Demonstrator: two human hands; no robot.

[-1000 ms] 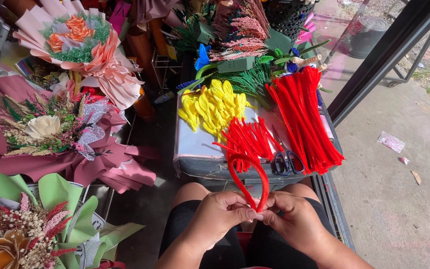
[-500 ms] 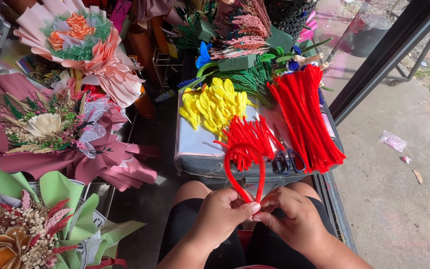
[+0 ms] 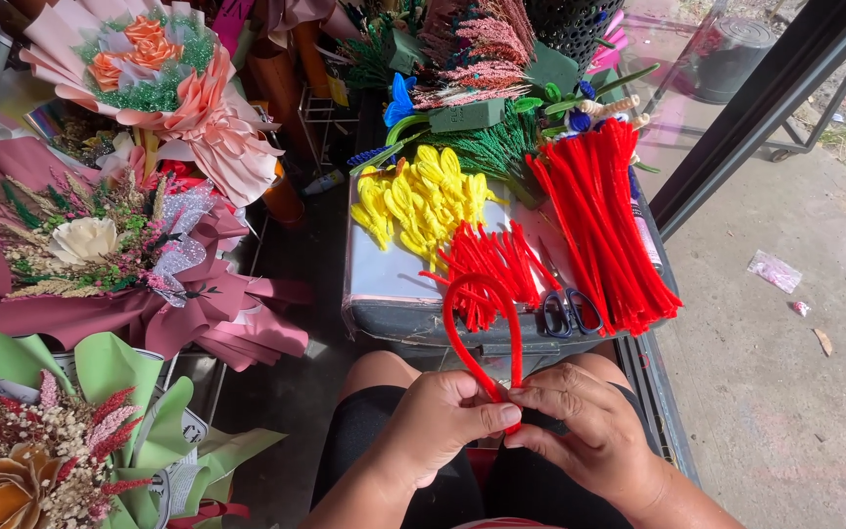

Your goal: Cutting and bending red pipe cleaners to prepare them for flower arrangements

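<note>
My left hand (image 3: 440,423) and my right hand (image 3: 580,428) meet over my knees, both pinching the two ends of a red pipe cleaner loop (image 3: 479,312). The loop stands upright above my fingers as a narrow arch. Just beyond it, on a grey box lid (image 3: 389,284), lie a pile of short red pipe cleaner pieces (image 3: 492,257), a heap of yellow pipe cleaner shapes (image 3: 423,201) and a bundle of long red pipe cleaners (image 3: 601,220). Dark-handled scissors (image 3: 568,312) rest on the lid's near edge.
Wrapped bouquets stand at the left: a pink one (image 3: 149,73), a maroon one (image 3: 100,255) and a green one (image 3: 61,431). Green and blue pipe cleaner pieces (image 3: 487,137) lie behind the box. A dark metal post (image 3: 766,98) and concrete ground (image 3: 795,392) are at the right.
The loop has narrowed and stands taller as my fingers drew its ends together. My hands stayed in the same place over my knees.
</note>
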